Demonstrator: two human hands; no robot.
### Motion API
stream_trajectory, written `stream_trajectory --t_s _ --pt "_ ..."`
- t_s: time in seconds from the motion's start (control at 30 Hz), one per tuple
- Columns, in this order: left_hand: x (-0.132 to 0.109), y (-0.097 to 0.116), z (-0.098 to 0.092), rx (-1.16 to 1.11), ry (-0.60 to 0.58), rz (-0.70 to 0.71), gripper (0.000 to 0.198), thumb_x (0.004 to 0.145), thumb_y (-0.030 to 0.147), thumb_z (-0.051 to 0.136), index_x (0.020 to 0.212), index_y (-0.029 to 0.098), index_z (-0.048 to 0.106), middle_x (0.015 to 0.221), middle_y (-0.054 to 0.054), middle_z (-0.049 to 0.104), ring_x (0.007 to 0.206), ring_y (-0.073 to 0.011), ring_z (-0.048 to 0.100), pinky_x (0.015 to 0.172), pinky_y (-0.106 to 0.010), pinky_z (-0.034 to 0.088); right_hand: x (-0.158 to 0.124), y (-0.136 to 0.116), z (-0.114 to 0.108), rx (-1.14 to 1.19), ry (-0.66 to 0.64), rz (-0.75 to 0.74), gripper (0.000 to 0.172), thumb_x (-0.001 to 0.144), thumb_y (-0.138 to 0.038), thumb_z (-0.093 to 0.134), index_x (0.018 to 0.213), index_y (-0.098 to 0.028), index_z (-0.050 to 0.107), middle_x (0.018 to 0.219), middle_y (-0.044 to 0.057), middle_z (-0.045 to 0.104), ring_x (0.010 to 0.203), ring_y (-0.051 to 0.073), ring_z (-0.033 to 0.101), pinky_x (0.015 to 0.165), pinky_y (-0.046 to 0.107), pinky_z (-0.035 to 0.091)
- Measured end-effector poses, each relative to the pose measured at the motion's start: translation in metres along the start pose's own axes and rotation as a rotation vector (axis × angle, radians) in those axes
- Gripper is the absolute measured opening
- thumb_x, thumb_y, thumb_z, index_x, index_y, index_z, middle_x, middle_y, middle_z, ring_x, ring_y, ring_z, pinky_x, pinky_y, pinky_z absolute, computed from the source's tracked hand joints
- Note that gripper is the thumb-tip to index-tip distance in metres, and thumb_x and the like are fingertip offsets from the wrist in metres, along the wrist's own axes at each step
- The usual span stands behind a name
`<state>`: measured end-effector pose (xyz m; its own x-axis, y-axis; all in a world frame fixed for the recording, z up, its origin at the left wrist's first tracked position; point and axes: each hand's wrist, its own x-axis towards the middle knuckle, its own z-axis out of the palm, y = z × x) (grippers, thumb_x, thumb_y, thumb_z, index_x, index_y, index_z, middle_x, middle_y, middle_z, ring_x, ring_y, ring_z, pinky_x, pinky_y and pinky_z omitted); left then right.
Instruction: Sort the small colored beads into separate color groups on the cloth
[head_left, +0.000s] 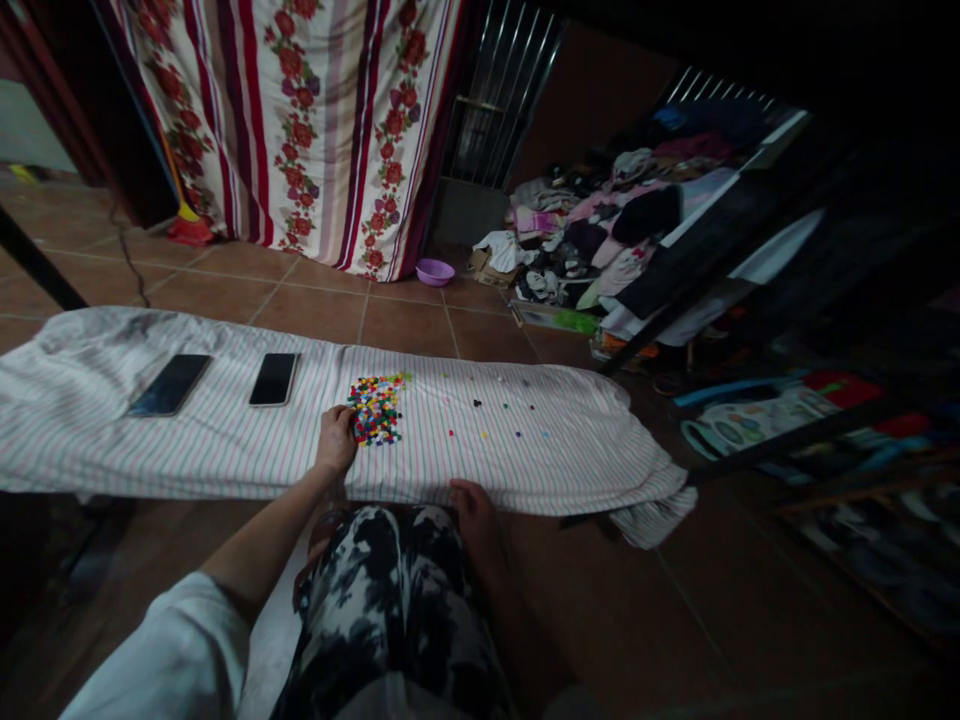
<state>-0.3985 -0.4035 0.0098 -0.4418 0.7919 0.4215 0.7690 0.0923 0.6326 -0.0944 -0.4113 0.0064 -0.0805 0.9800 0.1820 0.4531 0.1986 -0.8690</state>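
Note:
A dense pile of small colourful beads or pegs (375,412) lies on the striped cloth (420,470), too small for their exact kind to show. At the pile's left edge, my left hand (337,438) touches it with bent fingers drawn together; whatever they hold is hidden. My right hand (476,510) rests by the cloth's near edge, above my knee, its fingers loosely apart and nothing seen in them. Right of the pile, several single pieces are spaced out in rows, among them a red piece (451,433), a black cluster (477,403) and a dark blue piece (518,434).
Two dark-screened devices, a phone (274,380) and a larger tablet-like one (172,385), lie on the cloth to the left. Beyond are a floral curtain (300,130), a purple basin (435,271), a red broom (191,230) and a clothes heap (592,225).

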Motion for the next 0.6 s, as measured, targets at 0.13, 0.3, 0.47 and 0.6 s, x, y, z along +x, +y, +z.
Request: stream_trajectory --t_s 0.13,0.3,0.47,0.6 --pt "-0.001 -0.004 -0.004 -0.011 -0.012 -0.003 0.033 0.087 0.02 0.039 0.107 0.018 0.066 0.117 -0.015 0.06 0.112 -0.0272 0.054 0.1 -0.049 0.048 0.004 -0.019 0.008 0.004 -0.028 -0.055 0.03 0.082 -0.038 0.047 0.091 -0.022 0.071 0.091 0.008 0.073 0.082 0.023 0.069 0.081 0.039 0.056" --pt "-0.016 -0.01 -0.016 -0.005 -0.027 0.012 0.027 0.088 0.034 0.051 0.108 0.02 0.062 0.122 -0.014 0.06 0.116 -0.0286 0.054 0.103 -0.052 0.045 0.023 -0.035 0.031 0.014 -0.113 -0.062 0.026 0.078 -0.032 0.055 0.096 -0.022 0.071 0.095 0.007 0.073 0.088 0.022 0.069 0.082 0.036 0.056" --pt "-0.027 -0.015 -0.024 0.028 -0.125 0.034 0.052 0.076 0.041 0.069 0.12 0.019 0.053 0.124 -0.015 0.058 0.114 -0.0306 0.055 0.099 -0.05 0.047 0.054 -0.037 0.067 -0.009 -0.185 -0.048 0.037 0.074 -0.029 0.06 0.11 -0.021 0.068 0.1 0.006 0.071 0.086 0.02 0.069 0.079 0.034 0.057" --pt "-0.024 -0.005 -0.023 0.122 -0.213 0.022 0.062 0.074 0.036 0.073 0.128 0.017 0.047 0.124 -0.017 0.057 0.113 -0.0303 0.056 0.097 -0.047 0.047 0.074 -0.041 0.093 -0.134 -0.261 -0.082 0.048 0.071 -0.024 0.065 0.119 -0.019 0.065 0.1 0.007 0.069 0.077 0.019 0.067 0.077 0.034 0.056"
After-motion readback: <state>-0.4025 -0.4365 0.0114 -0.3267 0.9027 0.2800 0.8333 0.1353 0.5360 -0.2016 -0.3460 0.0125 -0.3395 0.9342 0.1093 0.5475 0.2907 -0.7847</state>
